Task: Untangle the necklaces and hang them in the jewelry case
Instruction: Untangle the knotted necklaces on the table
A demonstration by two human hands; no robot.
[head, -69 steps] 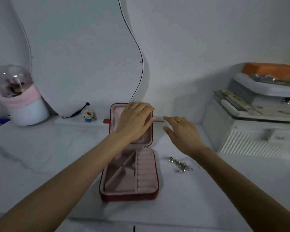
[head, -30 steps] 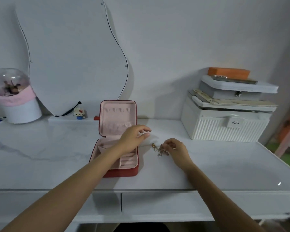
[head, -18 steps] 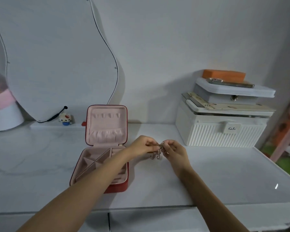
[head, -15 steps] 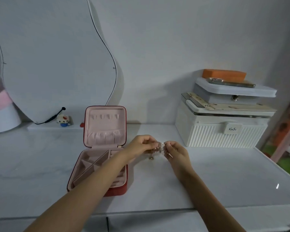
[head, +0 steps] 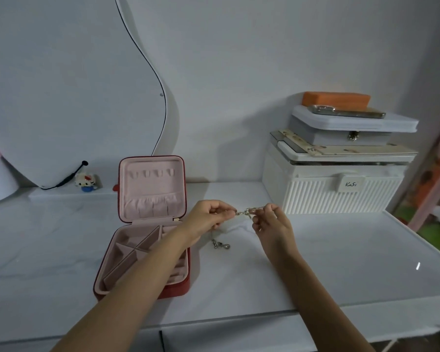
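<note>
The red jewelry case [head: 148, 252] lies open on the white table, its pink-lined lid upright with small hooks and a pocket. Just right of it I hold the tangled necklaces [head: 245, 212] above the tabletop. My left hand [head: 208, 219] pinches one side of the tangle and my right hand [head: 271, 226] pinches the other, with a short stretch of chain between them. A loose end with clasps [head: 220, 244] hangs from my left hand down to the table.
A white ribbed storage box [head: 335, 191] stacked with a grey case, a phone and an orange block stands at the back right. A wavy mirror [head: 69, 92] leans on the wall at the left, with a small cat figurine [head: 85, 182] on its base.
My left hand left the case lid and my right hand picked the necklaces off the table. Both hands now hold the tangle and have pulled slightly apart, letting one end drop.
</note>
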